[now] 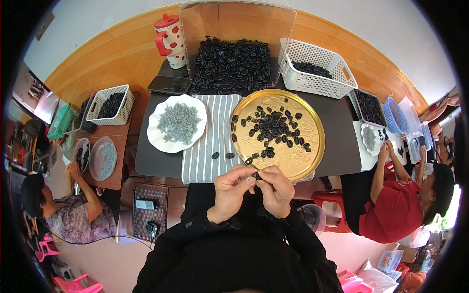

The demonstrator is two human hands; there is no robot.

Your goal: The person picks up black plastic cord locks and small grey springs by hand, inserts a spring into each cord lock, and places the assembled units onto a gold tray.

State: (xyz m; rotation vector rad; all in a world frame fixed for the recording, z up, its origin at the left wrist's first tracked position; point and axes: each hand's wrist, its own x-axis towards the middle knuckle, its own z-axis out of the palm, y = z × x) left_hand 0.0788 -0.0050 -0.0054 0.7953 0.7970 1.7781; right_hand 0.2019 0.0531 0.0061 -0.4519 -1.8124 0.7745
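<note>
Both my hands meet over the near edge of the table, fingertips together. A small black oval plastic piece [256,176] is pinched between them. My left hand [230,193] grips it from the left with thumb and fingers, and my right hand [276,191] closes on it from the right. Just beyond lies a round gold tray [305,163] with many similar loose black pieces [273,127], mostly heaped in its middle. Left of it, a scalloped white plate [155,134] holds a pile of small metallic springs [179,122]. Two black pieces [223,156] rest on the grey striped cloth [207,171].
At the back stand a clear bin [234,22] full of black pieces, a white basket [320,88], a red-dotted tumbler [175,44] and a dark phone [169,85]. Co-workers sit at side tables, one left [80,219], one in red right [395,210]. A red stool [334,205] stands below.
</note>
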